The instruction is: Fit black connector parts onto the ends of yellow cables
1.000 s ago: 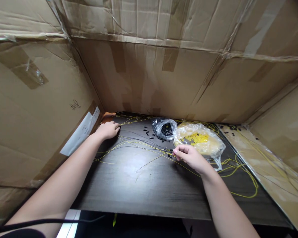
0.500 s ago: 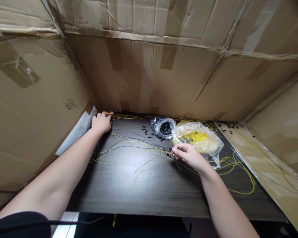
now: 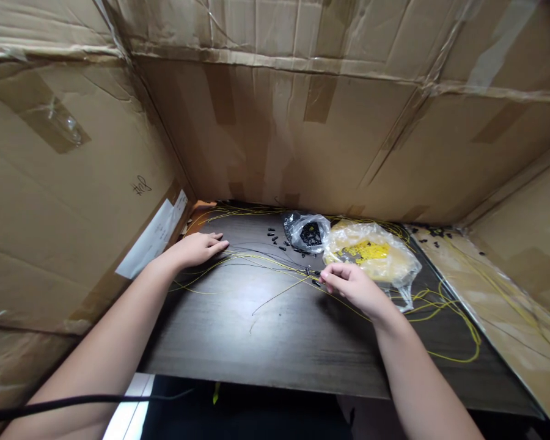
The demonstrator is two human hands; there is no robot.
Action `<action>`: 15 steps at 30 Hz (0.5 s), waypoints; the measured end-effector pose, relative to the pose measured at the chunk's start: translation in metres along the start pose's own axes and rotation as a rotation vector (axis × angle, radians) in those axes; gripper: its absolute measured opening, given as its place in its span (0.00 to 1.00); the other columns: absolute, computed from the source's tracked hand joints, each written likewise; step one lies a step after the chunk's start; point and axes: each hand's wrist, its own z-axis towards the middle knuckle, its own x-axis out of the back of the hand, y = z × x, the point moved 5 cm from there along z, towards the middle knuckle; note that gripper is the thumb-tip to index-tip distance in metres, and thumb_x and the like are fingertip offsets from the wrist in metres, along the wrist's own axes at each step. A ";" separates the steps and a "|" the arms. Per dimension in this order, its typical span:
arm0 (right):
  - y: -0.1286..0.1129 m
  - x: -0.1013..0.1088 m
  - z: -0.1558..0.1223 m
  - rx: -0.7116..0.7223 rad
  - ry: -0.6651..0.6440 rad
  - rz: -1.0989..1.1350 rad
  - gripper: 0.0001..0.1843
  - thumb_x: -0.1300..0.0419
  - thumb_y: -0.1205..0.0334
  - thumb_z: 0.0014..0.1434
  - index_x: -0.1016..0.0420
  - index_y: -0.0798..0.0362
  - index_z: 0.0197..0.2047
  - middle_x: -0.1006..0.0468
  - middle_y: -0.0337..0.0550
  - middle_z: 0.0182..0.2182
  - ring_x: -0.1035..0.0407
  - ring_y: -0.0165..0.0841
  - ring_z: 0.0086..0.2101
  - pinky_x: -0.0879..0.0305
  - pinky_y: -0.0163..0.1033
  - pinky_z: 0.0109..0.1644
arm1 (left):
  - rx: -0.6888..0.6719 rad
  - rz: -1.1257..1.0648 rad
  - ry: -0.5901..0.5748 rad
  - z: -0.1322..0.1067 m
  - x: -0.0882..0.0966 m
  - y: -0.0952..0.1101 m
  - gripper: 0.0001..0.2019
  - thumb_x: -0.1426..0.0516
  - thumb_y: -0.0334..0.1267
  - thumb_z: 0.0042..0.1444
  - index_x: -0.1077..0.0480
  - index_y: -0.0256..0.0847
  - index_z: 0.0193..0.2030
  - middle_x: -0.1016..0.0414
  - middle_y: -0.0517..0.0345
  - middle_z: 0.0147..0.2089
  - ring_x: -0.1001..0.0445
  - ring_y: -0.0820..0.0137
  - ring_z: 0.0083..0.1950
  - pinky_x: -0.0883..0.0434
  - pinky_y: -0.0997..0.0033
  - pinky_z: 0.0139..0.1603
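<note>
Several thin yellow and black wires (image 3: pixel 266 261) run across the dark tabletop between my hands. My right hand (image 3: pixel 348 284) is closed in a pinch on the wires' right end, beside small black plastic pieces (image 3: pixel 316 283). At the left, my left hand (image 3: pixel 199 249) lies palm down with its fingers stretched out, the fingertips at the wires' left part. One loose wire end (image 3: pixel 275 297) points toward the front of the table.
Behind my right hand lie a clear bag of yellow pieces (image 3: pixel 364 250) and a smaller bag of black pieces (image 3: pixel 310 234). Yellow wire loops (image 3: pixel 467 354) spread at the right. Cardboard walls (image 3: pixel 275 140) enclose the back and sides. A white paper (image 3: pixel 151 238) is on the left wall.
My left hand has come from the back left corner toward me and to the right, onto the wires. My right hand keeps its pinch in nearly the same place.
</note>
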 end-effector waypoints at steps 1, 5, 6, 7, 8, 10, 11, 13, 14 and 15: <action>0.000 0.000 0.000 0.000 0.000 0.005 0.24 0.40 0.39 0.61 0.28 0.55 0.31 0.31 0.37 0.23 0.48 0.24 0.20 0.55 0.33 0.24 | 0.003 -0.020 -0.011 -0.005 0.002 0.001 0.30 0.57 0.63 0.64 0.20 0.51 0.51 0.31 0.60 0.66 0.31 0.58 0.67 0.36 0.65 0.65; 0.003 -0.001 0.001 0.003 0.002 0.019 0.24 0.41 0.39 0.62 0.27 0.55 0.32 0.31 0.37 0.23 0.47 0.25 0.20 0.55 0.33 0.24 | -0.031 -0.042 0.172 -0.018 0.023 0.026 0.31 0.57 0.60 0.66 0.18 0.46 0.37 0.21 0.58 0.57 0.24 0.59 0.58 0.32 0.66 0.58; 0.004 -0.002 0.001 0.006 0.000 0.017 0.24 0.41 0.39 0.62 0.27 0.55 0.32 0.31 0.37 0.23 0.47 0.25 0.20 0.55 0.33 0.24 | -0.078 -0.054 0.258 -0.021 0.029 0.041 0.29 0.56 0.59 0.66 0.19 0.44 0.41 0.21 0.54 0.56 0.26 0.59 0.59 0.33 0.65 0.60; 0.005 -0.003 0.002 0.009 -0.006 0.013 0.25 0.41 0.39 0.62 0.26 0.55 0.33 0.31 0.37 0.23 0.47 0.25 0.20 0.54 0.33 0.24 | -0.122 -0.091 0.329 -0.024 0.032 0.059 0.28 0.56 0.57 0.67 0.20 0.42 0.46 0.21 0.53 0.56 0.26 0.59 0.59 0.34 0.64 0.62; 0.006 -0.004 0.002 0.011 -0.013 0.010 0.25 0.42 0.39 0.62 0.26 0.55 0.33 0.31 0.37 0.23 0.46 0.25 0.20 0.54 0.33 0.24 | -0.170 -0.135 0.368 -0.028 0.033 0.079 0.27 0.55 0.56 0.67 0.22 0.41 0.49 0.21 0.51 0.55 0.26 0.60 0.58 0.34 0.64 0.62; 0.008 -0.008 0.004 0.010 -0.028 0.005 0.26 0.43 0.38 0.62 0.26 0.55 0.33 0.31 0.37 0.22 0.46 0.25 0.20 0.53 0.33 0.24 | -0.287 -0.237 0.364 -0.034 0.026 0.125 0.24 0.52 0.54 0.67 0.25 0.41 0.54 0.22 0.51 0.57 0.26 0.61 0.58 0.32 0.63 0.60; 0.008 -0.010 0.004 0.008 -0.036 0.004 0.26 0.43 0.38 0.62 0.26 0.55 0.33 0.31 0.37 0.22 0.46 0.25 0.20 0.52 0.33 0.24 | -0.355 -0.270 0.344 -0.037 0.020 0.148 0.23 0.50 0.53 0.66 0.27 0.42 0.57 0.23 0.51 0.58 0.26 0.61 0.58 0.32 0.63 0.61; 0.010 -0.015 0.006 0.007 -0.054 0.001 0.27 0.43 0.37 0.62 0.26 0.55 0.32 0.31 0.36 0.21 0.44 0.25 0.20 0.51 0.33 0.24 | -0.494 -0.315 0.276 -0.042 0.005 0.188 0.24 0.46 0.52 0.64 0.30 0.43 0.61 0.25 0.50 0.60 0.27 0.61 0.60 0.32 0.62 0.61; 0.011 -0.017 0.007 0.009 -0.062 -0.003 0.27 0.43 0.36 0.62 0.26 0.55 0.32 0.31 0.36 0.21 0.44 0.25 0.20 0.50 0.33 0.25 | -0.553 -0.327 0.249 -0.044 -0.003 0.203 0.23 0.45 0.51 0.64 0.31 0.43 0.62 0.25 0.50 0.60 0.27 0.61 0.59 0.32 0.62 0.60; 0.012 -0.019 0.008 0.013 -0.069 -0.010 0.28 0.43 0.36 0.62 0.26 0.55 0.31 0.31 0.36 0.21 0.42 0.26 0.21 0.48 0.33 0.26 | -0.590 -0.332 0.218 -0.045 -0.011 0.213 0.22 0.45 0.50 0.64 0.30 0.43 0.60 0.23 0.50 0.57 0.25 0.61 0.57 0.31 0.63 0.58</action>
